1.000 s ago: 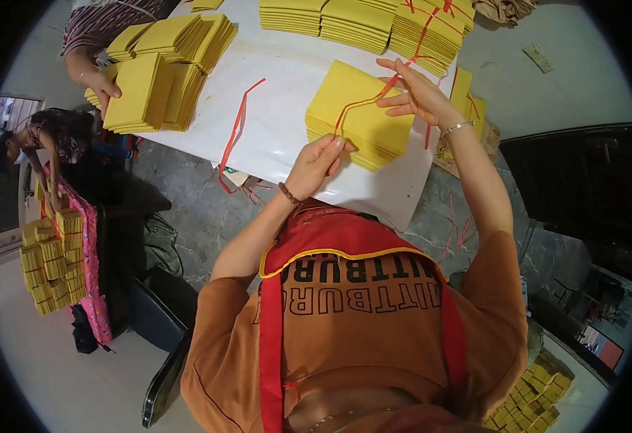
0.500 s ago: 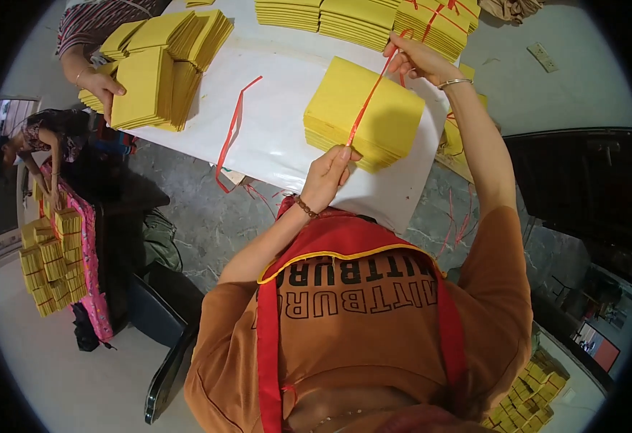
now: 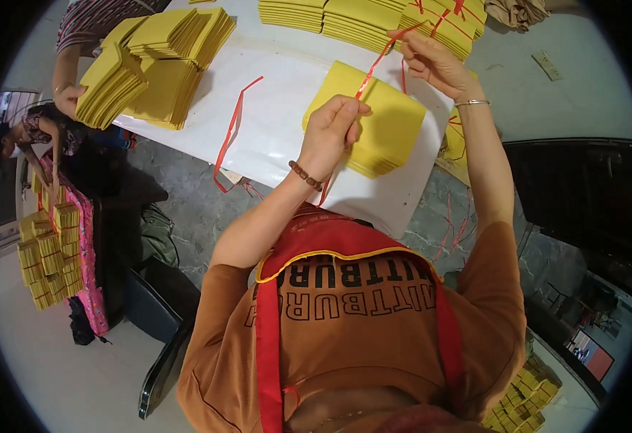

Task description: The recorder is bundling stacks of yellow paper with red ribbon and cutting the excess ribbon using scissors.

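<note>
A stack of yellow paper sheets (image 3: pixel 374 126) lies on the white table (image 3: pixel 280 137) in front of me. A red plastic strap (image 3: pixel 377 61) runs taut over it. My left hand (image 3: pixel 334 133) pinches the near end of the strap at the stack's near edge. At the far side my right hand (image 3: pixel 435 61) grips the other end, raised a little above the stack. A bead bracelet is on my left wrist, a metal bangle on my right.
A loose red strap (image 3: pixel 233 130) lies on the table left of the stack. More yellow stacks (image 3: pixel 157 65) sit at the far left, held by another person's hand (image 3: pixel 67 97). Tied yellow bundles (image 3: pixel 374 18) line the far edge; more bundles (image 3: pixel 45 252) stand on the floor at left.
My hands have drawn the red strap tighter over the yellow stack; the left hand has moved up to the stack's near edge and the right hand farther back.
</note>
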`<state>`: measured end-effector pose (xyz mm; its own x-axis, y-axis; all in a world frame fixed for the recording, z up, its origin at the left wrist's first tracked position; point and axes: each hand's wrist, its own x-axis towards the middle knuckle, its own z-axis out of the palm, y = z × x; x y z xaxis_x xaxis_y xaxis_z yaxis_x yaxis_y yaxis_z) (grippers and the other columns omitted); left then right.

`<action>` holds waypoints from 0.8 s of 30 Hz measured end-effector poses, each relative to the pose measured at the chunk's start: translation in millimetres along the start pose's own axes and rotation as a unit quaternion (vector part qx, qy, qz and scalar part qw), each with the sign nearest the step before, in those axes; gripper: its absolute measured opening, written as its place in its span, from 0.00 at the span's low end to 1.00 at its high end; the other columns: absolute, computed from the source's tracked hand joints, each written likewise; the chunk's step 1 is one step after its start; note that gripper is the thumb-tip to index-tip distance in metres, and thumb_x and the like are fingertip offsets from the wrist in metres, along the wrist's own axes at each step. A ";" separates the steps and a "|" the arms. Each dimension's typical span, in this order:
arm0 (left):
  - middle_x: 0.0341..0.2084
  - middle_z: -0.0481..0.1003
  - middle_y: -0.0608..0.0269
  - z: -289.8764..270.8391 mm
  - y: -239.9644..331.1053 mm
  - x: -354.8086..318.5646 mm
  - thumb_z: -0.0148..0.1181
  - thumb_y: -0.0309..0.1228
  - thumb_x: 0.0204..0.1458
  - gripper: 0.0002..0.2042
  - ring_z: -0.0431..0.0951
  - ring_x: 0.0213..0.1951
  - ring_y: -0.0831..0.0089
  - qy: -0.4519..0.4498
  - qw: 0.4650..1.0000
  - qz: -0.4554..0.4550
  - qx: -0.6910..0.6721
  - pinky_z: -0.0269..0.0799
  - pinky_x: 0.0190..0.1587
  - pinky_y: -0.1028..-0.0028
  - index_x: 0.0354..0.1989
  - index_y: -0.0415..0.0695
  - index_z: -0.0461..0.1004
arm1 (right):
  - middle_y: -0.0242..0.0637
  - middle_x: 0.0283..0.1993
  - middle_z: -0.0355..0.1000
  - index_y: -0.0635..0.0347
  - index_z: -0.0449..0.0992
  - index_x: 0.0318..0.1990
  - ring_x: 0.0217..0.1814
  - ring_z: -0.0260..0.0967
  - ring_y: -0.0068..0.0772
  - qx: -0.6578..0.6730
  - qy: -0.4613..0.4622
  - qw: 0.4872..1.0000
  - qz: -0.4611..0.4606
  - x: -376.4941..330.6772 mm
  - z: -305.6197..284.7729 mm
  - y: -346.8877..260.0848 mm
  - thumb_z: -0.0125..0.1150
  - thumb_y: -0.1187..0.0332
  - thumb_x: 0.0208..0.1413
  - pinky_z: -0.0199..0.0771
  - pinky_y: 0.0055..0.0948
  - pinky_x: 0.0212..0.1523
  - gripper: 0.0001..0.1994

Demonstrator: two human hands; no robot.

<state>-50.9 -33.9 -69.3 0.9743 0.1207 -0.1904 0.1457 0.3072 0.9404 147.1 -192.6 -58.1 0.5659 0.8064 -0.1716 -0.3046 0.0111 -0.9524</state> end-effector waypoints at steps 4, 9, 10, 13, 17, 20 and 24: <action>0.12 0.61 0.73 8.7 -0.3 7.6 0.43 0.36 0.57 0.13 0.56 0.15 0.87 -0.034 0.999 -0.021 0.007 0.51 0.17 0.85 0.34 0.40 0.70 | 0.22 0.27 0.62 0.59 0.68 0.39 0.25 0.56 0.13 0.084 -0.027 0.994 -0.071 0.8 0.8 -5.5 0.47 0.58 0.57 0.59 0.14 0.28 0.13; 0.11 0.61 0.75 11.4 -2.8 10.4 0.44 0.36 0.57 0.13 0.55 0.14 0.88 -0.021 1.000 -0.008 -0.007 0.48 0.16 0.86 0.35 0.40 0.71 | 0.27 0.29 0.64 0.61 0.66 0.40 0.31 0.61 0.16 0.095 -0.046 0.994 -0.036 0.0 10.8 -4.2 0.44 0.60 0.59 0.64 0.19 0.35 0.12; 0.11 0.61 0.75 11.3 -1.3 12.7 0.44 0.36 0.57 0.13 0.55 0.14 0.88 -0.019 1.000 -0.007 -0.007 0.48 0.16 0.86 0.35 0.40 0.71 | 0.28 0.30 0.64 0.61 0.66 0.40 0.32 0.61 0.18 0.066 -0.071 0.994 -0.048 1.8 7.1 2.9 0.43 0.60 0.59 0.65 0.21 0.37 0.13; 0.11 0.61 0.74 11.0 0.3 14.0 0.44 0.36 0.57 0.13 0.55 0.14 0.88 -0.032 0.999 -0.009 -0.003 0.48 0.16 0.86 0.35 0.40 0.71 | 0.28 0.32 0.64 0.60 0.66 0.37 0.32 0.62 0.21 0.145 -0.049 0.987 -0.057 12.2 -14.5 15.2 0.42 0.58 0.59 0.66 0.22 0.37 0.14; 0.11 0.61 0.74 5.8 -8.4 12.3 0.43 0.36 0.57 0.13 0.55 0.13 0.87 -0.014 1.000 -0.026 -0.010 0.48 0.16 0.85 0.34 0.39 0.70 | 0.30 0.34 0.66 0.61 0.68 0.40 0.35 0.63 0.22 0.181 -0.031 0.983 0.009 6.7 1.6 7.8 0.42 0.58 0.59 0.68 0.23 0.37 0.15; 0.11 0.61 0.73 6.4 -10.2 16.4 0.43 0.35 0.57 0.12 0.55 0.13 0.86 -0.013 0.999 -0.026 -0.016 0.49 0.15 0.84 0.33 0.40 0.70 | 0.30 0.35 0.67 0.62 0.69 0.41 0.37 0.64 0.20 0.090 -0.034 0.994 0.054 2.5 16.4 8.4 0.43 0.57 0.59 0.68 0.19 0.36 0.16; 0.12 0.61 0.73 10.2 -6.1 16.7 0.43 0.35 0.57 0.12 0.56 0.14 0.86 -0.029 0.999 -0.033 -0.003 0.50 0.15 0.84 0.33 0.40 0.70 | 0.29 0.33 0.68 0.63 0.71 0.39 0.37 0.64 0.15 -0.034 0.008 0.999 0.026 6.9 21.1 13.8 0.46 0.56 0.57 0.66 0.14 0.35 0.18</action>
<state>-33.8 -43.3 -75.4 0.9709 0.0443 -0.2354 0.2095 0.3190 0.9243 130.7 -174.4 -67.1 0.5625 0.7957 -0.2247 -0.2822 -0.0707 -0.9568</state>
